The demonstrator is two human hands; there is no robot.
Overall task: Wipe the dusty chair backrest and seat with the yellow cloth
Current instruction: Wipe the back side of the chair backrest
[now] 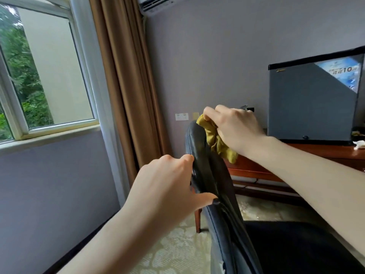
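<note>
Bare left hand [167, 184], bare right hand [235, 127], forearms [306, 171] seemingly bare

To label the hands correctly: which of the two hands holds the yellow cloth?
The right hand, gripping the yellow cloth at the top of the chair backrest. The left hand only grips the backrest's edge lower down, with no cloth.

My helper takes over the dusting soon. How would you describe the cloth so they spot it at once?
Find the dark chair backrest rising mid-room, left of the grey cabinet on the desk. At its top edge the right hand grips the yellow cloth: mustard and crumpled, unlike the smooth black upholstery under it.
</note>
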